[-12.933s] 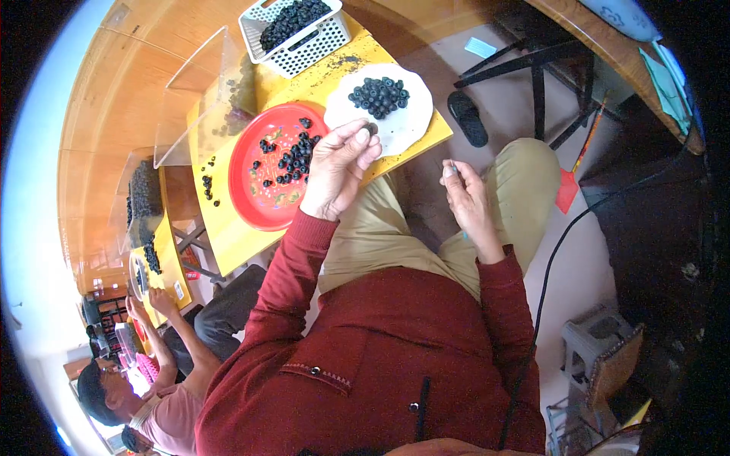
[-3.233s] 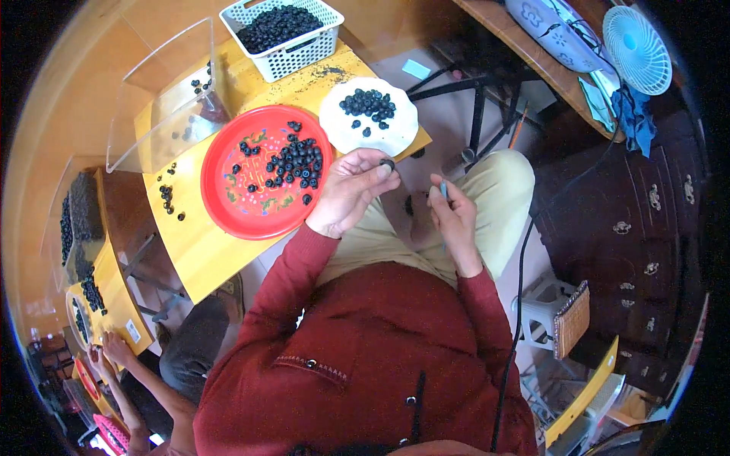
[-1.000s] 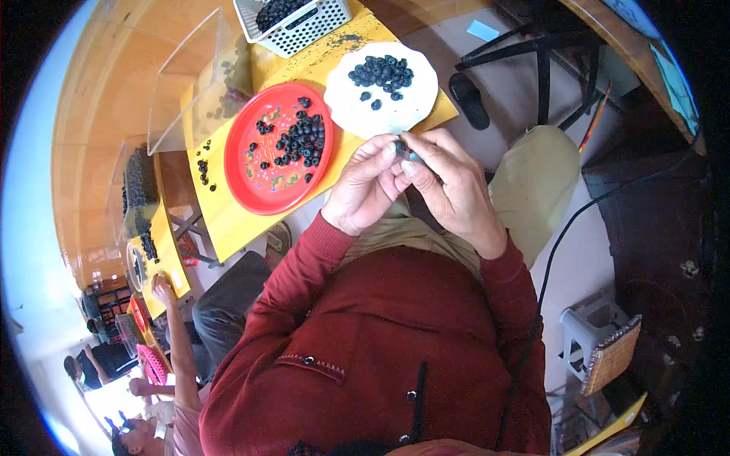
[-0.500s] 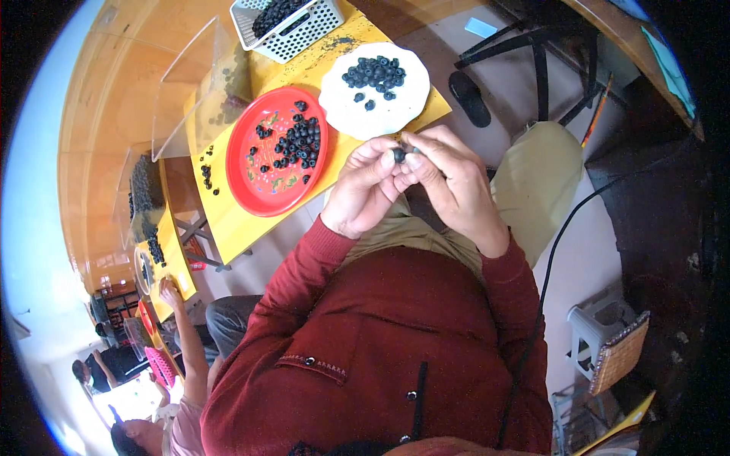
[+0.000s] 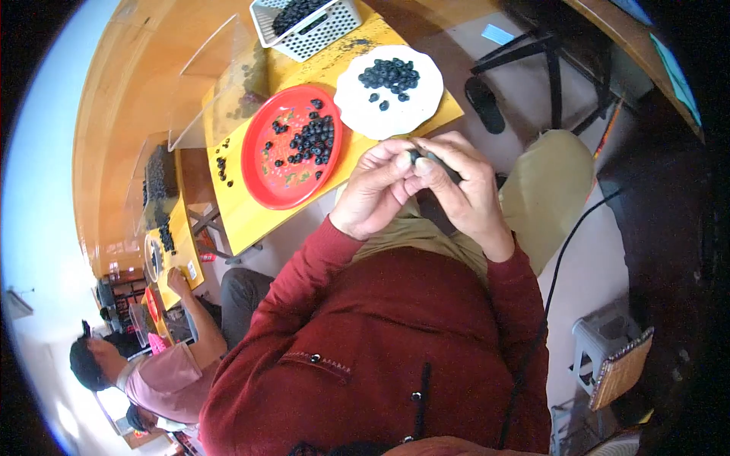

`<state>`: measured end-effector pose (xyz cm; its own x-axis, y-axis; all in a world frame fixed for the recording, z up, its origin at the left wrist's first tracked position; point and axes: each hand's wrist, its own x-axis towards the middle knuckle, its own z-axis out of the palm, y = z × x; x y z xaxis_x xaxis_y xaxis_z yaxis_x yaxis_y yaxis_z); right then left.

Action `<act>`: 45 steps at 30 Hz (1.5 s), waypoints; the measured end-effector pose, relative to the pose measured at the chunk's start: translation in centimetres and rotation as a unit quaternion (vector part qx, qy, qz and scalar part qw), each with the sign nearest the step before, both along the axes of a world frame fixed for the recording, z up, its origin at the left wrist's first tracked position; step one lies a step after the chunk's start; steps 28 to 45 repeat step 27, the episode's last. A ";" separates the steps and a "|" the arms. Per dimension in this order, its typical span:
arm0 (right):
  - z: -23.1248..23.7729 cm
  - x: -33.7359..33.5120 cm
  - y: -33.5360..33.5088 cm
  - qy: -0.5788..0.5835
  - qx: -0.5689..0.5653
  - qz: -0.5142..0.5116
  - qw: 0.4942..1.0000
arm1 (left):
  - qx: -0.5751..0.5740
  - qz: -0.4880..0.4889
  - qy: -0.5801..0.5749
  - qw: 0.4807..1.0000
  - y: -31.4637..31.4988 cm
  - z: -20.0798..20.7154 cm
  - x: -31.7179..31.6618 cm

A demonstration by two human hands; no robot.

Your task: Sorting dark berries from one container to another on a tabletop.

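Note:
In front of my belly, just past the table's near edge, my left hand [image 5: 378,188] pinches a small round black piece [image 5: 414,156] between thumb and fingers. My right hand [image 5: 473,186] meets it there, thumb and fingers closed at the same piece. Something dark shows under the right fingers; its kind is hidden. Beyond my hands lies a white scalloped plate [image 5: 356,115] with a heap of similar round black pieces. Left of it, touching or nearly so, a red round tray [image 5: 262,190] holds several more, mostly toward its right side.
On the yellow table [image 5: 237,232] stand a white perforated basket [image 5: 308,47] of black pieces and a clear panel [image 5: 199,80]. Loose pieces [image 5: 222,169] lie left of the tray. A co-worker [image 5: 163,372] sits at left. A black cable [image 5: 559,270] and grey stool [image 5: 597,338] are at right.
The whole view has shifted, so table and dishes appear farther right, and more of the co-worker shows. My hands stay together at the small black piece, with the fingers slightly turned.

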<state>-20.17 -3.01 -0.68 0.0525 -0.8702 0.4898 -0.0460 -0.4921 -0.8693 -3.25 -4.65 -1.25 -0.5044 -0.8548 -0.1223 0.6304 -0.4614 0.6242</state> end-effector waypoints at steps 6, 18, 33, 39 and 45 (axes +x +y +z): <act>-1.4 -0.1 0.1 -0.062 0.102 -0.015 0.993 | -0.036 -0.028 -0.043 0.998 0.8 -0.3 1.8; -3.6 -1.1 -0.2 -0.079 0.180 -0.028 0.980 | -0.355 0.234 -0.687 0.590 -5.9 2.3 12.7; -4.3 -1.8 -0.3 -0.046 0.162 -0.048 0.985 | -0.382 0.171 -0.692 0.588 -8.6 2.2 11.3; -4.3 -1.8 -0.3 -0.046 0.162 -0.048 0.985 | -0.382 0.171 -0.692 0.588 -8.6 2.2 11.3; -4.3 -1.8 -0.3 -0.046 0.162 -0.048 0.985 | -0.382 0.171 -0.692 0.588 -8.6 2.2 11.3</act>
